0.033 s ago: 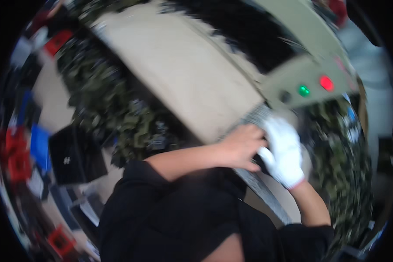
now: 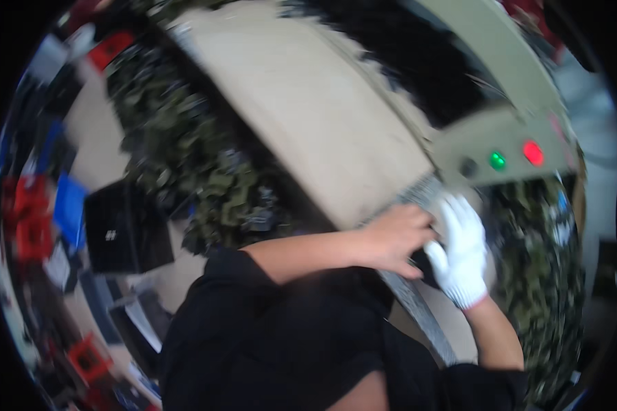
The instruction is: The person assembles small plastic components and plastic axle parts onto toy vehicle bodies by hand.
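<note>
My bare left hand (image 2: 399, 236) reaches across from the left, its fingers bent and its thumb held lower. Close beside it is my right hand (image 2: 462, 252) in a white knitted glove, fingers stretched upward and thumb pointing at the left hand. A small dark thing (image 2: 425, 268) shows in the gap between the two hands; blur and fingers hide its kind. Both hands are over the near end of a beige work surface (image 2: 308, 116), by a speckled grey strip (image 2: 421, 322). Just beyond them a pale green machine panel (image 2: 452, 152) carries a lit green and a lit red button.
Camouflage-patterned leafy material is heaped on the left (image 2: 219, 185) and on the right (image 2: 535, 274). Black bristly material (image 2: 418, 61) lies behind the beige surface, under the machine's curved arm (image 2: 500, 48). A black bin (image 2: 127, 229) and red crates (image 2: 34, 236) stand far left.
The whole view has shifted, so everything sits slightly farther right and mostly lower. My gloved right hand's fingers now look straighter and more spread. The left hand stays near it.
</note>
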The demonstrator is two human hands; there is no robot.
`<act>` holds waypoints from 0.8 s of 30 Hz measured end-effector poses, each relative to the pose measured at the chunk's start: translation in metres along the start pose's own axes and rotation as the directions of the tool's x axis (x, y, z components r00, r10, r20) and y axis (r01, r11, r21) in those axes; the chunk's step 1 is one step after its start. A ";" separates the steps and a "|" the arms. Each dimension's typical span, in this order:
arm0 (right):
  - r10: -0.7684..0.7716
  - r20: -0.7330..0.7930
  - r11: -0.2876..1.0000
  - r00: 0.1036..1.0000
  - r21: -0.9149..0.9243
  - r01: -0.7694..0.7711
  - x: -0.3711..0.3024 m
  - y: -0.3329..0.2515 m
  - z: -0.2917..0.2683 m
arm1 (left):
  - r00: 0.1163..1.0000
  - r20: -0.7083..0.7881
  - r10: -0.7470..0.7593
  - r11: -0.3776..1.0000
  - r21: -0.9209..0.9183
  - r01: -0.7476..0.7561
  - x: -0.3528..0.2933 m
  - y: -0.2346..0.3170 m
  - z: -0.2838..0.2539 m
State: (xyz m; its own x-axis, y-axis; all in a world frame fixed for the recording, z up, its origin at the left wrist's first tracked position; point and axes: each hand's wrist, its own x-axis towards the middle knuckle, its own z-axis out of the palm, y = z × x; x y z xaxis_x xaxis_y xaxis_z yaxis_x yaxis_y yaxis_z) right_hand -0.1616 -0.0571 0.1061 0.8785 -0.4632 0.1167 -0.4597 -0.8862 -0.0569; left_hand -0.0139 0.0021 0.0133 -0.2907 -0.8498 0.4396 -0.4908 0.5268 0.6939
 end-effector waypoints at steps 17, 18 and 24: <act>0.107 0.311 0.994 0.944 -0.031 -0.103 -0.006 0.009 0.008 | 0.961 -0.213 0.176 0.963 -0.167 -0.213 -0.025 -0.018 0.010; 0.102 0.304 0.995 0.947 -0.035 -0.096 -0.005 0.008 0.008 | 0.959 -0.218 0.181 0.963 -0.158 -0.218 -0.025 -0.019 0.012; 0.209 0.237 0.957 0.949 0.150 -0.248 -0.010 0.017 0.009 | 0.962 -0.234 0.138 0.975 -0.138 -0.173 -0.028 -0.016 0.017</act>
State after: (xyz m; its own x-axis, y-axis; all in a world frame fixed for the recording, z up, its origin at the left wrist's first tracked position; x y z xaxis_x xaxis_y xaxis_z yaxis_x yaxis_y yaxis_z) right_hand -0.1770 -0.0680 0.0947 0.7684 -0.6254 -0.1360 -0.6384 -0.7338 -0.2323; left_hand -0.0117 0.0168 -0.0197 -0.1551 -0.7421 0.6521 -0.3145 0.6628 0.6795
